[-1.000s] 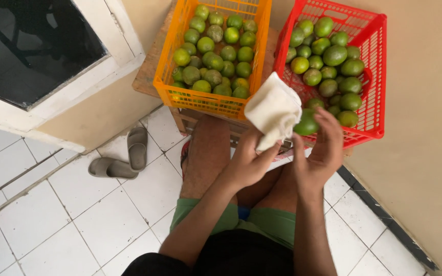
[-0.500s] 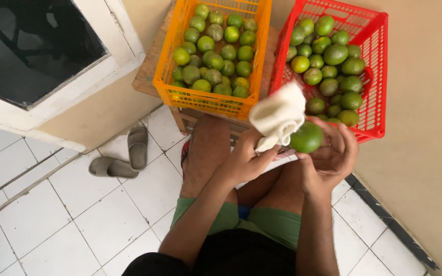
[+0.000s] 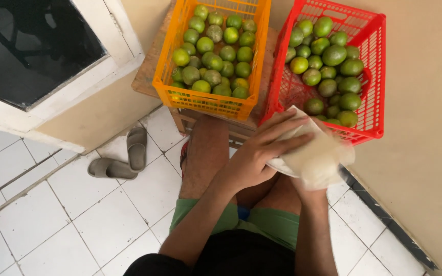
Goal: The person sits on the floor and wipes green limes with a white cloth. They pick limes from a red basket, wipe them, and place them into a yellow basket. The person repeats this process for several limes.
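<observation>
Since half a second ago, the green lime that showed beside the cloth has gone out of sight, and the cream cloth (image 3: 315,158) now lies spread flat over the right hand (image 3: 313,176), which is almost wholly covered. Whether that hand is closed round anything under the fabric cannot be told; it cups the cloth from below. Pressed on top is the left hand (image 3: 262,153), fingers (image 3: 282,128) stretched out nearly straight and lying across the cloth's upper side, so the fabric is sandwiched between the two hands.

Just beyond the fingertips stands a red plastic crate (image 3: 372,76) holding green limes (image 3: 333,53); its near rim is close to the cloth. Further to the left of the left hand sits an orange plastic crate (image 3: 205,102), also full of limes, both crates resting on a low wooden stool (image 3: 147,76). Below the hands are the person's bare knees and green shorts (image 3: 262,220). Well off to the left, a pair of grey slippers (image 3: 124,158) lies on the white tiled floor (image 3: 52,225).
</observation>
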